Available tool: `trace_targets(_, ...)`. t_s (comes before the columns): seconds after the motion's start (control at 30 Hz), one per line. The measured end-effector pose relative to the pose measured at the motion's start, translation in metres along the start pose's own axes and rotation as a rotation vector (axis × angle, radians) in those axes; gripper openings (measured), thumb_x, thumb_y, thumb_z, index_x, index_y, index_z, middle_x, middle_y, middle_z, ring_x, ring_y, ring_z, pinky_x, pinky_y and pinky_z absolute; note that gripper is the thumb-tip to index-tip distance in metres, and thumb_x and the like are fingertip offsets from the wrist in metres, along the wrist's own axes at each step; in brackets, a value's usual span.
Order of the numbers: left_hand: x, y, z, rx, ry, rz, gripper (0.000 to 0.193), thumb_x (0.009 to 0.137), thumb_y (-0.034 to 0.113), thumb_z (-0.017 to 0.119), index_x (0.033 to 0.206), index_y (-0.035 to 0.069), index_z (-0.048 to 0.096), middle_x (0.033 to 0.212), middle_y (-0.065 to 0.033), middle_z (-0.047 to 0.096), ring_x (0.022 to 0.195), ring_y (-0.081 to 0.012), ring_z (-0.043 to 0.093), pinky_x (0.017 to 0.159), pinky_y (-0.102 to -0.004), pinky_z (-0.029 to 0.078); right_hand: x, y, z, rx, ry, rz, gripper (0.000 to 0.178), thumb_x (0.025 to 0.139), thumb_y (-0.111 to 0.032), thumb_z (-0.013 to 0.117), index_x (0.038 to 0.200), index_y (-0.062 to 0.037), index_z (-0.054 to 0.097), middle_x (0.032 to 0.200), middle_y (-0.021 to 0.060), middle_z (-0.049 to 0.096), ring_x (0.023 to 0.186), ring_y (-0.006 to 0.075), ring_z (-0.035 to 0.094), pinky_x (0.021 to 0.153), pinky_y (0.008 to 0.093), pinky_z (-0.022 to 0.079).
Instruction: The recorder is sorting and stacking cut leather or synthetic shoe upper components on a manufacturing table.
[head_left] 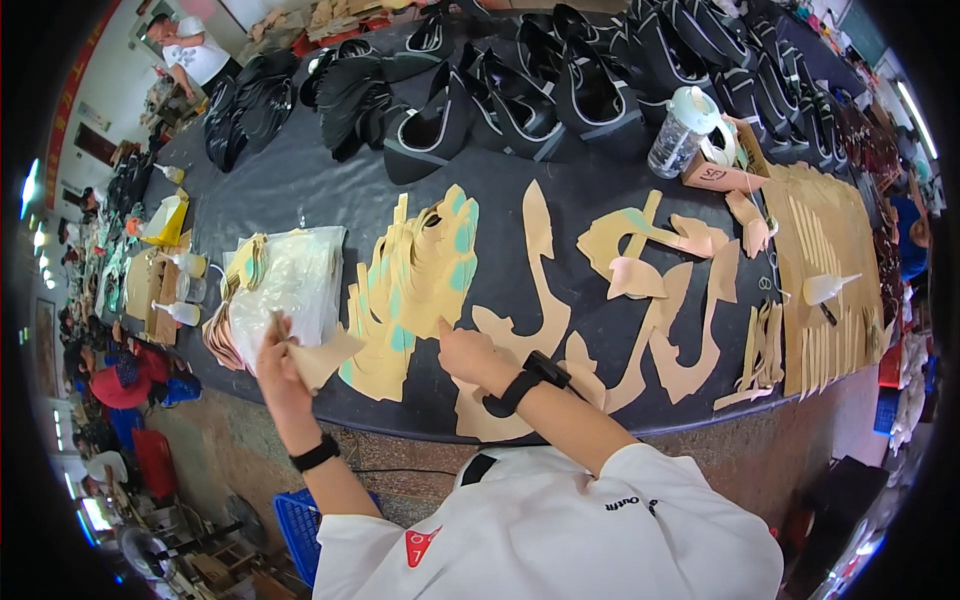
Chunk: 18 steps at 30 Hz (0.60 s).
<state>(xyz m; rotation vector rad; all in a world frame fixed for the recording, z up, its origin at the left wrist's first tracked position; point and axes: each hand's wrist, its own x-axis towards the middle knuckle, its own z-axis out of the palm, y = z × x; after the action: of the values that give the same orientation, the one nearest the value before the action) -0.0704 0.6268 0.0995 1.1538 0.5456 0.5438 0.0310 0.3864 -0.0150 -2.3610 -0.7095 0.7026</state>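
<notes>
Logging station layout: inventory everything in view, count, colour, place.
Table: one, black, centre
Shoe uppers: many, black, back
Bottle: one, clear, back right
Box: one, brown, by bottle
Tape: one, white, at box
Stack: one, tan with teal, centre
Pieces: several, beige, right of stack
Strips: several, tan, right
Cardboard: one, brown, far right
Squeeze bottles: at least four, pale, left and cardboard
Holder: one, yellow, left
Bag: one, clear, left of stack
Crate: one, blue, lower left
People: several, one in white, background
Shirt: one, white, bottom
Wristbands: two, black, wrists
Left grip: one, bare, holding beige piece
Right grip: one, bare, at stack edge
</notes>
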Motion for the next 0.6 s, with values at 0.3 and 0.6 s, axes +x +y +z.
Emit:
trace_targets(0.3,-0.033,-0.03,0.081,0.191,-0.318,-0.308,0.023,0.088,0.007,0.057,0.11,-0.002,0.055,0.101,-0.0091,0.064,0.085,-0.0135,0.061,0.072,-0.0265,0.05,-0.068,0.009,-0.051,0.377,0.167,-0.025,0.043,0.078,-0.044,0.068,0.076,-0.0016,0.06,0.061,0.011,0.06,0.059,0.0228,0.061,0.056,0.0333,0.047)
trace_targets(0.6,-0.05,-0.095,0.235,0.053,-0.963,-0.649,0.033,0.089,0.003,0.052,0.122,-0.002,0.047,0.106,-0.0076,0.06,0.095,-0.0149,0.06,0.087,-0.0278,0.047,-0.194,0.135,-0.124,0.696,0.573,0.239,0.053,0.068,-0.01,0.077,0.115,-0.002,0.054,0.067,0.0044,0.056,0.06,0.0094,0.055,0.057,0.0244,0.046)
